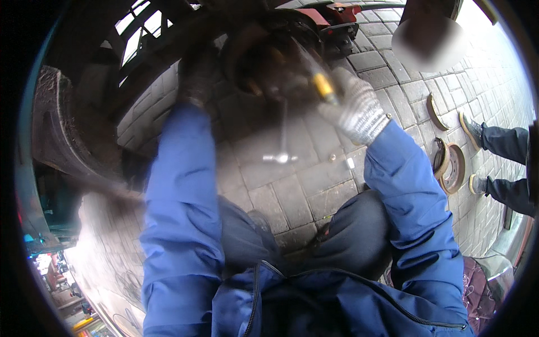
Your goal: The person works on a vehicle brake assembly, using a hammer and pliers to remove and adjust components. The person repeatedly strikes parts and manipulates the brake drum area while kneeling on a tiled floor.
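My right hand (pixel 356 109), in a grey and white knitted glove, is closed on a screwdriver (pixel 323 84) with a yellow handle. Its blade points up and left beside a dark, round wheel hub assembly (pixel 269 62); motion blurs both, so contact cannot be made out. My left arm reaches forward to the left side of the hub, where my left hand (pixel 196 84) is lost in dark shadow, its fingers hidden. Below the hub a silver T-handle wrench (pixel 281 158) shows, its shaft running up toward the hub's underside; whether it is attached is unclear.
Grey paving (pixel 275 202) lies beneath. To the right are a curved brake shoe (pixel 436 112) and a rusty brake drum (pixel 453 168), with a person's shoes and legs (pixel 505 140) beside them. Dark vehicle parts (pixel 62 129) crowd the left. Small nuts (pixel 332 158) lie on the paving.
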A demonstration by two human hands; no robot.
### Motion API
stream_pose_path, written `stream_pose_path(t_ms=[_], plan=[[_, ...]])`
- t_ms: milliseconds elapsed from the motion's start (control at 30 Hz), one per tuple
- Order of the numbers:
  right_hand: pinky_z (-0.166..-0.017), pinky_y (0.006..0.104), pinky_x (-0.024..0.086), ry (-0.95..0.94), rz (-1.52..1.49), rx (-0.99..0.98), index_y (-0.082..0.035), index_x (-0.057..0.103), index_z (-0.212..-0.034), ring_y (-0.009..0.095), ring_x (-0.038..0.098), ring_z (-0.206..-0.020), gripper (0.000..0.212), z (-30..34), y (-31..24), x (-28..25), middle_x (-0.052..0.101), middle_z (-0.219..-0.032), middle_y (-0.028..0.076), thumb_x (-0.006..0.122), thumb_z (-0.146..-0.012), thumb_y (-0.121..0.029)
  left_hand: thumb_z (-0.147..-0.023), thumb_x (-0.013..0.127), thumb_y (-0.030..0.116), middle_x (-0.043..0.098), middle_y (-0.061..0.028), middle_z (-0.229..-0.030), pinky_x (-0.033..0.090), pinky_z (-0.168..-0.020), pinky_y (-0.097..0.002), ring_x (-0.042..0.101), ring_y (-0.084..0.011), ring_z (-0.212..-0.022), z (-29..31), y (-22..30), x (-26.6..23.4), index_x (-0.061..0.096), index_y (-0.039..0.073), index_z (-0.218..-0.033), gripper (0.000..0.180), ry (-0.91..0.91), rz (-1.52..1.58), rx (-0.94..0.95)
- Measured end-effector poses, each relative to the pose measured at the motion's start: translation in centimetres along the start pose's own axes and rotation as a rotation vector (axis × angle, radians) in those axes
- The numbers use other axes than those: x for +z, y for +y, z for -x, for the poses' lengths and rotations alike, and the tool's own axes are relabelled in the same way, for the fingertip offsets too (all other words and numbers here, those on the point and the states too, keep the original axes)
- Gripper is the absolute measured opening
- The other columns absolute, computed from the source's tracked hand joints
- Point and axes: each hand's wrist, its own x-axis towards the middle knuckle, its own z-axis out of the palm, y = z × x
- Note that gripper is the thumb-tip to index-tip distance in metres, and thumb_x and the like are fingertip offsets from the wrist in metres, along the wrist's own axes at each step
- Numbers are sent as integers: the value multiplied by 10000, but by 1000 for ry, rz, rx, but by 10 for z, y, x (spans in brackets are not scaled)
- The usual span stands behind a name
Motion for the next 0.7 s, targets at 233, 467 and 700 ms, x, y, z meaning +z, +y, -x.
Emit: stream_pose_path(t_ms=[233, 467, 700], plan=[[-771, 357, 564, -286, -116, 70, 95, 485, -1253, 272, 658, -958, 597, 20, -15, -2, 639, -1014, 234, 672, -715, -83, -897, 569, 508, 658, -77, -1010, 489, -810, -375, 613, -217, -903, 13, -28, 3, 618, 88, -1155, 496, 2, 443, -692], [-799, 417, 523, -620, 228, -182, 19, 601, -1060, 365, 644, -932, 433, 8, -14, 46, 652, -951, 229, 724, -726, -228, -919, 540, 493, 669, -104, -1030, 490, -839, -363, 620, -229, -982, 15, -19, 17, 642, 71, -1156, 494, -104, 165, -448], [-778, 423, 513, -815, 243, -43, 20, 607, -1058, 371, 645, -887, 473, 7, 39, 82, 654, -912, 234, 714, -683, -249, -997, 428, 325, 661, -230, -1073, 509, -801, -402, 653, -294, -969, 18, -36, 22, 585, 117, -1254, 366, -121, 200, -411]])
